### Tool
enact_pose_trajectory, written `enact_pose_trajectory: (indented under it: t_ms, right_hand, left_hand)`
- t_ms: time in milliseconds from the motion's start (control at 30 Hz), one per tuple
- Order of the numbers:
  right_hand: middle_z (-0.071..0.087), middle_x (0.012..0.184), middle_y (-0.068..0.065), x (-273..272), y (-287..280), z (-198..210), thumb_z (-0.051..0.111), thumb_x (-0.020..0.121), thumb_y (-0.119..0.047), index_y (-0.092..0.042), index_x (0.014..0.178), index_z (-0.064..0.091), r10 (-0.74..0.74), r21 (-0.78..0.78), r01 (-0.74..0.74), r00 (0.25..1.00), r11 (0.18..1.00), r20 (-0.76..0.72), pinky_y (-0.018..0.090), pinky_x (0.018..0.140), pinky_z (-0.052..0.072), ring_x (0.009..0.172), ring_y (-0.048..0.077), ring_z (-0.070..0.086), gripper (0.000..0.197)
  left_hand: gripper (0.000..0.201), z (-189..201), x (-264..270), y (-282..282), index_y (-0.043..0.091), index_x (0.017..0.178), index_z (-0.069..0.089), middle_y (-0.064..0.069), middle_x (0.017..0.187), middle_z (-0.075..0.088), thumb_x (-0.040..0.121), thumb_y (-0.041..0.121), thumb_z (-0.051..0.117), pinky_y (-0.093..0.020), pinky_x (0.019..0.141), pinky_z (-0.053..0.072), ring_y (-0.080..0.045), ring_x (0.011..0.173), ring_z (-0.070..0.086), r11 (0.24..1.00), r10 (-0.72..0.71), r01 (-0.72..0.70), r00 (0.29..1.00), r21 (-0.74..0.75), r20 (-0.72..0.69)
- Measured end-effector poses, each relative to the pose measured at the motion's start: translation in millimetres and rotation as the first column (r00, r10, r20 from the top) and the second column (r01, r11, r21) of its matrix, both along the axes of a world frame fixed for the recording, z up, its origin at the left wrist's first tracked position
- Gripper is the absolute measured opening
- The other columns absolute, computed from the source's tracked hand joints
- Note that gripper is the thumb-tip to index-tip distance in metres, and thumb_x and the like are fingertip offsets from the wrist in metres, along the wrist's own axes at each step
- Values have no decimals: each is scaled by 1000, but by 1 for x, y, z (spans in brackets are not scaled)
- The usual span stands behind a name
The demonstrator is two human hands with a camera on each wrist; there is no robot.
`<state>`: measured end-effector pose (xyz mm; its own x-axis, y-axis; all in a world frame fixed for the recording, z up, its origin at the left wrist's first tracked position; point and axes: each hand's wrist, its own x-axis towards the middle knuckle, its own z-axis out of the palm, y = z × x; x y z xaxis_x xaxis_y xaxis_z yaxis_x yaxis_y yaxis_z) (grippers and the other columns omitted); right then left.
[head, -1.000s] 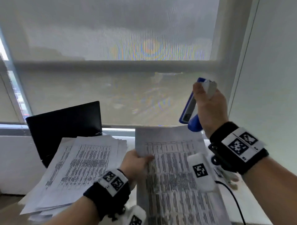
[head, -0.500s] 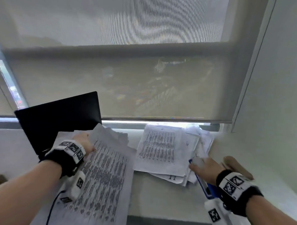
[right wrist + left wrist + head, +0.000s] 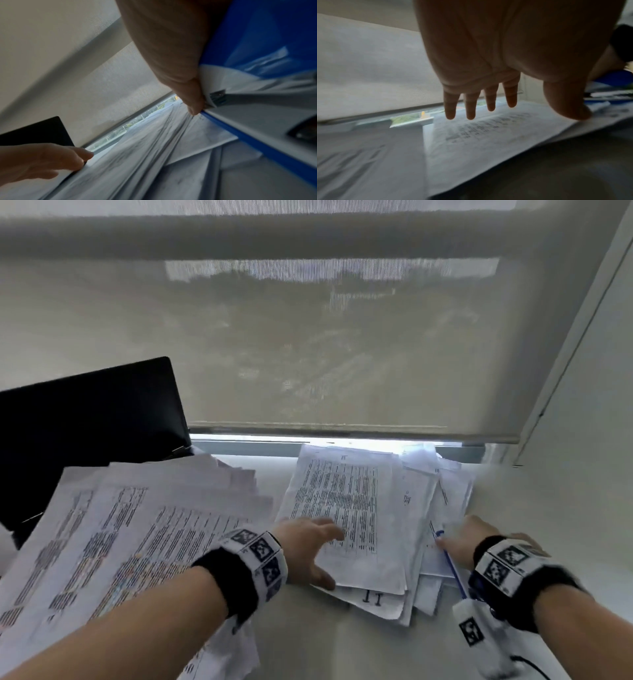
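A blue and white stapler (image 3: 454, 568) is gripped in my right hand (image 3: 460, 539), low at the right edge of the right paper pile (image 3: 346, 501). The right wrist view shows my thumb pressed on the stapler (image 3: 257, 40), its nose just over the sheets. Over the near left corner of that pile hovers my left hand (image 3: 318, 553), its fingers straight and spread. In the left wrist view the left hand (image 3: 522, 116) holds nothing above the top printed sheet (image 3: 488, 142). A larger, fanned pile of printed sheets (image 3: 137, 542) lies at the left.
A black laptop screen (image 3: 85, 422) stands behind the left pile. The white desk (image 3: 325, 645) runs along a window with a lowered roller blind (image 3: 308, 337). A white wall (image 3: 582, 440) closes the right side. A cable (image 3: 534, 667) trails from my right wrist.
A second ago my left hand held a sheet up and my right hand held the stapler raised. The sheet now lies on the left pile; my left hand has crossed to the right pile, and the stapler is lowered.
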<state>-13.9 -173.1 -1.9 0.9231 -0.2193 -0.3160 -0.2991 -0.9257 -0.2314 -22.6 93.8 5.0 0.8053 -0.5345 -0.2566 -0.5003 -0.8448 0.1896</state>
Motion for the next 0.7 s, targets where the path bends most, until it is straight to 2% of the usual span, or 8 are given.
enact_pose_trajectory:
  t_ms: [67,100,167,300,367,467,600,700]
  right_hand:
    - [60,109,11,10,-6,-2,46,97,-21,-3,128,54,-122,56,122,993,991,3,18,70,41,122,27,52,36]
    - [61,111,11,16,-9,-5,51,95,-25,-2,125,55,-143,28,142,990,989,9,21,64,38,119,27,54,38]
    - [61,120,12,27,-15,-14,52,91,-31,-6,121,60,-114,-41,116,992,992,47,21,69,36,114,26,57,40]
    - [61,121,14,27,-17,-11,57,87,-30,-6,117,59,-165,38,161,973,986,163,25,80,43,111,30,58,38]
    - [57,127,15,21,-21,-7,59,87,-30,-8,125,54,-138,48,130,953,990,270,32,95,43,117,32,53,44]
    - [54,126,13,4,-32,3,53,90,-35,-17,123,58,-90,-56,121,916,991,391,37,98,41,116,32,49,38]
    - [50,129,9,-22,-58,9,51,89,-37,-23,126,55,-183,-103,229,924,968,336,39,97,40,118,31,45,39]
    - [53,125,8,-34,-72,-1,57,83,-38,-22,127,53,-191,-97,219,953,971,235,38,98,43,117,30,48,48]
  left_hand:
    - [65,-6,4,-7,27,141,44,8,146,45,84,41,72,-36,109,37,-20,131,46,998,-34,32,999,60,25]
    - [59,-8,6,-8,27,139,46,6,142,49,86,39,70,-36,107,39,-22,128,48,995,-50,47,998,84,35]
    - [55,-10,7,-8,27,135,50,6,138,52,86,43,70,-38,106,40,-24,125,50,992,-68,63,997,108,44]
    - [57,-10,5,-8,32,128,55,9,136,51,78,56,70,-38,106,40,-21,122,49,990,-81,77,996,122,34]
    - [39,-9,4,-7,33,122,61,10,134,53,87,48,64,-38,104,41,-20,121,52,991,-101,95,993,98,64]
    - [23,-9,3,-7,29,111,69,12,125,60,92,38,58,-34,99,45,-16,113,57,994,-106,104,989,25,105]
    - [37,-12,-1,-7,33,108,68,14,126,58,79,56,69,-33,101,42,-13,115,53,996,-89,87,993,39,72]
    - [18,-12,-4,-10,29,99,71,15,118,61,88,41,64,-30,97,44,-12,109,57,993,-112,115,988,-25,111]
